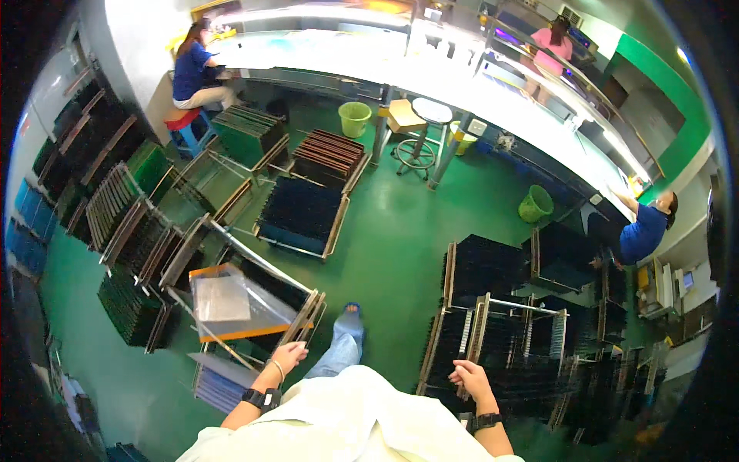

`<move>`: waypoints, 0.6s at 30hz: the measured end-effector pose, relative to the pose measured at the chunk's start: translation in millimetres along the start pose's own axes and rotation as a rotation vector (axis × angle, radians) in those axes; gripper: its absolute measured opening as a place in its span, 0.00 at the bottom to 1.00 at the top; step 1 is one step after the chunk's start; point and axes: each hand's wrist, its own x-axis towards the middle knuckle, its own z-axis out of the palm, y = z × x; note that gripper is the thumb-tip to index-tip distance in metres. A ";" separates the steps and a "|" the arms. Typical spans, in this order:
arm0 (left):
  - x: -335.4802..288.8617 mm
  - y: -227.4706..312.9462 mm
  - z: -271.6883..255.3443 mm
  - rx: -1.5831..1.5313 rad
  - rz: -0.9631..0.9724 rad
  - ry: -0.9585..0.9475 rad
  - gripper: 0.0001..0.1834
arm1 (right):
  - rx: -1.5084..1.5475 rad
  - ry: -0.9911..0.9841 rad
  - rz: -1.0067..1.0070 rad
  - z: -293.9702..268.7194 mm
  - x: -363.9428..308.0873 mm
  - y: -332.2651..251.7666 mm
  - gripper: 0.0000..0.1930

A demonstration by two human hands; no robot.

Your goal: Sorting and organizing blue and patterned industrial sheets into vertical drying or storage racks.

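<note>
My left hand [289,356] is closed, its fingers curled, at the near end of a metal-framed rack [306,317]. Whether it grips the rack or anything small is hidden. On top of that rack lies a clear plastic sheet [265,308] with orange edges and a pale rectangle [223,299] on it. My right hand [468,376] holds nothing that I can see; its fingers are loosely bent and apart. It hangs beside a rack [479,335] of dark panels at my right. Both wrists wear black bands.
Racks of dark panels [300,214] stand on the green floor [385,266] to both sides. Ahead are a long lit bench [331,48], a round stool [419,150], and green bins [355,119]. A person in blue [194,73] sits at the far left; another [643,231] is at the right.
</note>
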 end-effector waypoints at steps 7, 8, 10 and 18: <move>141.5 158.1 56.4 0.055 -0.065 -0.145 0.18 | 0.049 0.062 0.066 -21.1 96.1 -48.3 0.15; 156.4 179.5 61.8 0.064 -0.084 -0.182 0.19 | 0.102 0.099 0.025 -25.7 103.3 -55.5 0.15; 182.3 226.4 76.4 0.149 -0.126 -0.232 0.19 | 0.105 0.268 0.110 -38.5 104.6 -76.4 0.15; 314.4 366.7 160.8 0.515 -0.031 -0.319 0.17 | 0.456 0.529 0.249 -38.3 101.1 -23.5 0.14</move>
